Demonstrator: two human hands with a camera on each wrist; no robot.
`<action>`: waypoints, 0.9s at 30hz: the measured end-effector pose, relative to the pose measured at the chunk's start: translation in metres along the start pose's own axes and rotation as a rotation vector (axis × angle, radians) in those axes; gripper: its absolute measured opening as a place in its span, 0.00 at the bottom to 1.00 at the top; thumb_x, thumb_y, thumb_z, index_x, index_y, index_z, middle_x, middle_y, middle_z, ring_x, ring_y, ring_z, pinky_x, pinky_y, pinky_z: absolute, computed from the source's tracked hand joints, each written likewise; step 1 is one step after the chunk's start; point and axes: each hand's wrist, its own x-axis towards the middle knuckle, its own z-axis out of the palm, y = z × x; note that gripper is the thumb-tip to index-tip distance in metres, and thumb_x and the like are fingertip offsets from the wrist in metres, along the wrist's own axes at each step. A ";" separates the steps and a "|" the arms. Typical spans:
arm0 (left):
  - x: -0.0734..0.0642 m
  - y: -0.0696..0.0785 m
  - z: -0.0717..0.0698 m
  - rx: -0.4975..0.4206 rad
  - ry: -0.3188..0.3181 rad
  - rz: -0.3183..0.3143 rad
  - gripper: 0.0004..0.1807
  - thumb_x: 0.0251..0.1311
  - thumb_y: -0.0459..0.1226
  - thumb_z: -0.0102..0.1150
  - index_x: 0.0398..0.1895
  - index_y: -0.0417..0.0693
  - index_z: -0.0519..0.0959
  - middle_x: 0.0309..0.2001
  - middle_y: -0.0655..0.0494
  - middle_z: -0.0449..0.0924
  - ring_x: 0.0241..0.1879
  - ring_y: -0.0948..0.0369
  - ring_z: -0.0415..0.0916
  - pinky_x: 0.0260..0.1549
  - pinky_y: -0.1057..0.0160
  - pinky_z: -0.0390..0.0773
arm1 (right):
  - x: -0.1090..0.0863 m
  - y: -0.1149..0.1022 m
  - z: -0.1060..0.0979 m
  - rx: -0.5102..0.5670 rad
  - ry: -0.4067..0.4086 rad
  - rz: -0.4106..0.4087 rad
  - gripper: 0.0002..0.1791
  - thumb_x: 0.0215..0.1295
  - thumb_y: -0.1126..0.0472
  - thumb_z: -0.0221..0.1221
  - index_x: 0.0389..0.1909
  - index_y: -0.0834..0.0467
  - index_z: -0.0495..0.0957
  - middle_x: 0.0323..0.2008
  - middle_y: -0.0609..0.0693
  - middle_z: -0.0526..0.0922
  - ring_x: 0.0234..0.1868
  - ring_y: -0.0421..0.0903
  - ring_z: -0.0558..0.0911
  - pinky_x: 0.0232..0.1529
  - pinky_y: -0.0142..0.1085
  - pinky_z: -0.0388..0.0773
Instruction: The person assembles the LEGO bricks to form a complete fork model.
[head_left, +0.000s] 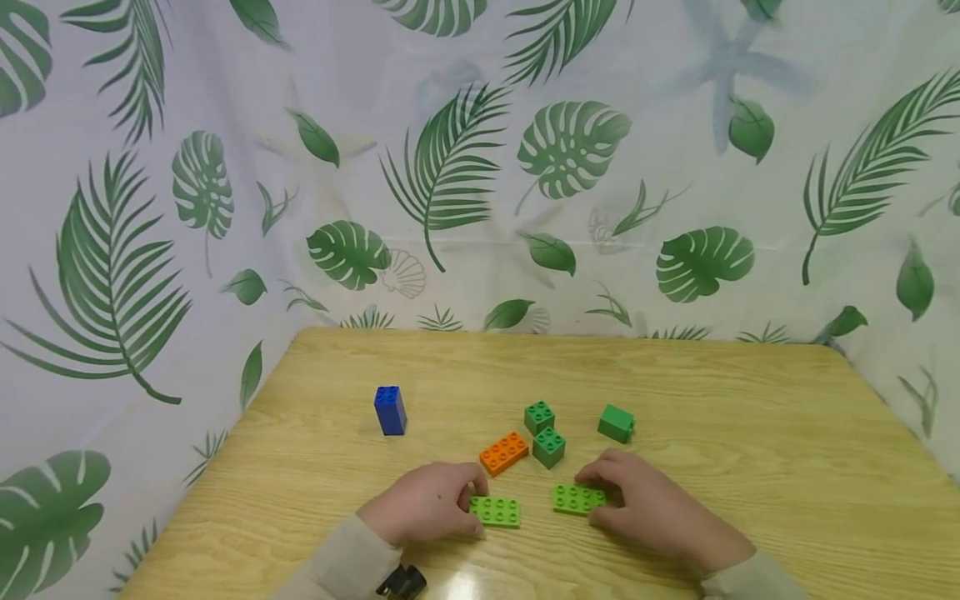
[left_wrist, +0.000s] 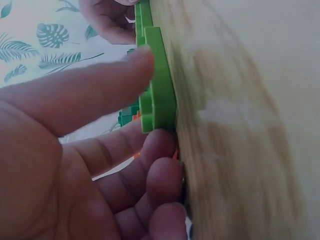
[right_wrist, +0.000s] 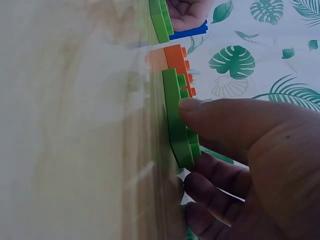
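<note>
My left hand (head_left: 433, 502) holds a flat light green toy brick (head_left: 497, 512) by its left end, thumb and fingers about it. In the left wrist view the thumb lies against that brick (left_wrist: 162, 82), which is at the table surface. Across a small gap, my right hand (head_left: 647, 508) grips a second light green brick (head_left: 577, 498) by its right end. The right wrist view shows the thumb on this brick's (right_wrist: 176, 120) studded side. Both bricks have their studs up. An orange brick (head_left: 504, 453) lies just beyond them.
Two green bricks (head_left: 539, 417) (head_left: 549, 447) stand behind the orange one. Another green brick (head_left: 617, 423) lies on its side to the right. A tall blue block (head_left: 390, 410) stands at the left on the wooden table (head_left: 712, 400). Leaf-patterned cloth (head_left: 465, 283) hangs behind.
</note>
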 end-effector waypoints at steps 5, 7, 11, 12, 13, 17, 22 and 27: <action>0.002 -0.004 -0.001 -0.036 -0.008 0.013 0.18 0.57 0.44 0.74 0.48 0.58 0.79 0.28 0.63 0.75 0.25 0.65 0.69 0.26 0.65 0.69 | 0.002 0.003 -0.001 0.006 0.001 -0.014 0.18 0.62 0.47 0.70 0.52 0.43 0.82 0.44 0.38 0.75 0.44 0.39 0.74 0.48 0.43 0.76; 0.003 -0.005 -0.001 -0.054 -0.009 0.014 0.17 0.58 0.43 0.74 0.47 0.58 0.79 0.28 0.63 0.76 0.25 0.65 0.69 0.26 0.65 0.69 | 0.002 0.004 -0.001 0.013 0.004 -0.008 0.17 0.62 0.47 0.70 0.51 0.42 0.82 0.44 0.38 0.75 0.44 0.40 0.74 0.49 0.44 0.75; 0.004 -0.006 0.002 -0.074 -0.003 0.012 0.15 0.58 0.42 0.73 0.46 0.59 0.79 0.28 0.63 0.76 0.25 0.65 0.70 0.26 0.65 0.69 | 0.001 0.004 0.000 0.026 0.012 0.000 0.16 0.62 0.48 0.71 0.50 0.42 0.83 0.45 0.37 0.75 0.48 0.41 0.74 0.55 0.49 0.74; 0.004 -0.006 0.003 -0.070 -0.001 0.015 0.15 0.58 0.43 0.73 0.46 0.59 0.79 0.28 0.63 0.76 0.25 0.65 0.70 0.26 0.65 0.70 | 0.001 0.004 0.000 0.028 0.015 0.000 0.16 0.62 0.48 0.70 0.50 0.41 0.83 0.45 0.37 0.75 0.48 0.41 0.75 0.55 0.50 0.74; 0.004 -0.007 0.003 -0.067 0.003 0.016 0.15 0.58 0.43 0.73 0.45 0.59 0.79 0.28 0.63 0.76 0.25 0.65 0.70 0.26 0.65 0.70 | 0.001 0.004 0.001 0.028 0.015 0.000 0.16 0.62 0.48 0.70 0.50 0.41 0.83 0.45 0.37 0.75 0.48 0.41 0.74 0.55 0.50 0.74; 0.005 -0.007 0.005 -0.057 0.020 0.021 0.14 0.58 0.43 0.73 0.45 0.59 0.79 0.28 0.64 0.75 0.26 0.66 0.69 0.27 0.65 0.70 | 0.001 0.006 0.001 0.018 0.022 -0.007 0.16 0.63 0.46 0.69 0.50 0.40 0.82 0.44 0.36 0.75 0.44 0.39 0.73 0.51 0.44 0.75; 0.006 -0.006 0.006 -0.069 0.025 0.008 0.15 0.58 0.43 0.74 0.45 0.58 0.79 0.28 0.63 0.75 0.26 0.65 0.69 0.27 0.65 0.70 | 0.002 0.008 0.002 0.038 0.015 -0.014 0.15 0.63 0.44 0.68 0.50 0.39 0.82 0.44 0.36 0.75 0.43 0.38 0.73 0.48 0.41 0.75; 0.007 -0.005 0.006 -0.077 0.024 0.001 0.15 0.58 0.44 0.74 0.46 0.58 0.80 0.28 0.62 0.74 0.26 0.65 0.68 0.27 0.65 0.69 | 0.002 0.007 0.002 0.051 0.002 -0.012 0.16 0.63 0.43 0.68 0.50 0.39 0.82 0.43 0.37 0.75 0.42 0.39 0.72 0.45 0.39 0.74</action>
